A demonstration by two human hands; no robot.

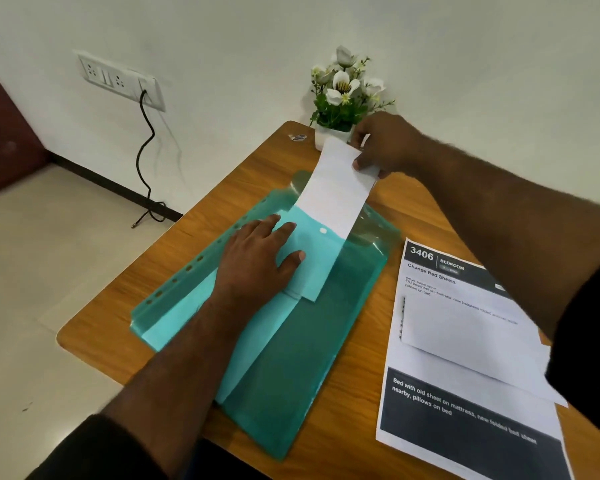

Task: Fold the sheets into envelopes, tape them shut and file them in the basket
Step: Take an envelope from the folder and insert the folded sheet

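Note:
A translucent green plastic folder (pixel 302 358) lies flat in the middle of the wooden table (pixel 222 188). My left hand (pixel 257 261) presses flat on the folder, fingers spread, holding nothing. My right hand (pixel 381 143) pinches the far end of a folded white sheet (pixel 336 188). The sheet's near half sits inside the folder and shows through the green plastic; its far half sticks out of the folder's open top. Other pale paper (pixel 187 313) shows through the folder on the left. No basket or tape is in view.
A printed sheet headed "3406 Bedroom" (pixel 465 403) lies to the right with a folded white paper (pixel 465 337) on top. A small white pot of artificial flowers (pixel 340 98) stands at the table's far edge. Wall sockets and a dangling black cable (pixel 146 150) are at left.

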